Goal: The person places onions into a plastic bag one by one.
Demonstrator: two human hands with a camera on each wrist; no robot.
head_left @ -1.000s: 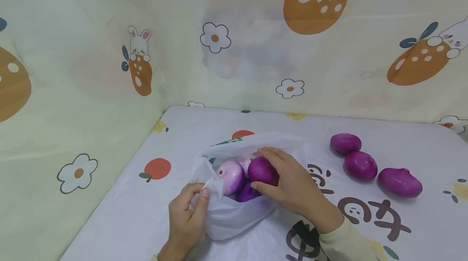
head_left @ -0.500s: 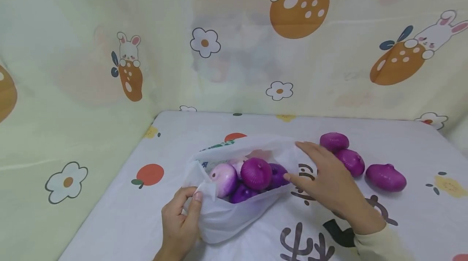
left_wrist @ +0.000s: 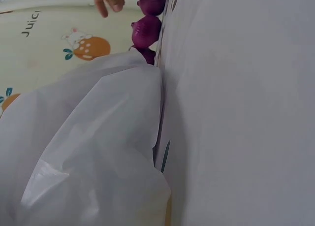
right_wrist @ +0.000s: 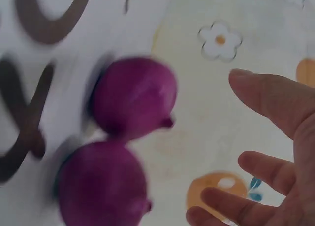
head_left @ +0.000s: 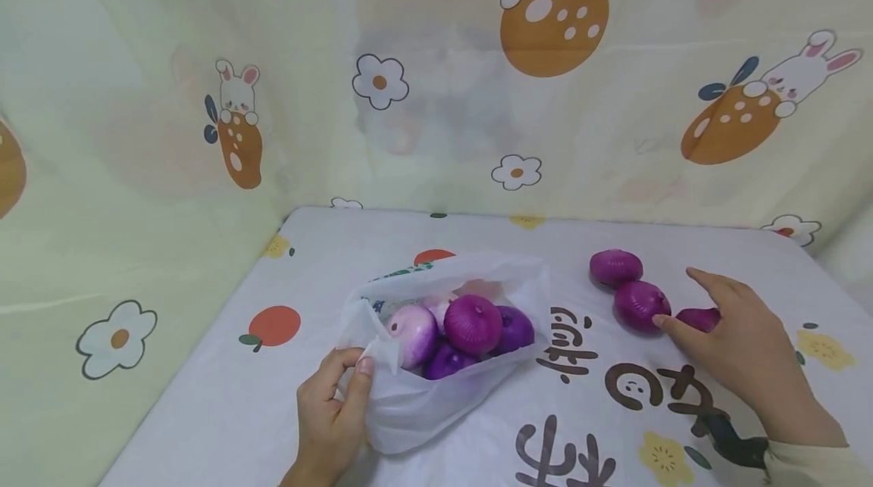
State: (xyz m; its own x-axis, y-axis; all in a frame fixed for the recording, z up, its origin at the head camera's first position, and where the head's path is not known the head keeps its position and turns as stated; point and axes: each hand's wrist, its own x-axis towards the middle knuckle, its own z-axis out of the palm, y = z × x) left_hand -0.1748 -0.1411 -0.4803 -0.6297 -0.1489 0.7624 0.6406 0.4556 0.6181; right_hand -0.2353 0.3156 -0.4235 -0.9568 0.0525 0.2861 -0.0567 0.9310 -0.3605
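Observation:
A white plastic bag [head_left: 416, 404] lies open on the table, with several purple onions [head_left: 473, 323] showing in its mouth. My left hand [head_left: 355, 367] pinches the bag's near rim, and in the left wrist view the bag [left_wrist: 98, 152] fills most of the picture. Three more purple onions lie in a row to the right: the far one [head_left: 615, 267], the middle one [head_left: 639, 304] and the near one [head_left: 701, 317]. My right hand [head_left: 682, 301] hovers with spread fingers over the near onion, partly hiding it and holding nothing. In the right wrist view, two onions [right_wrist: 135, 95] sit just beyond its fingers [right_wrist: 275, 98].
The table is covered by a white printed cloth [head_left: 477, 237]. Cartoon-print curtains [head_left: 170, 131] wall it in at the back and left. Bare cloth lies between the bag and the loose onions.
My right hand let go of an onion in the bag, drew out and moved right to the loose onions. The left hand kept its pinch on the bag rim.

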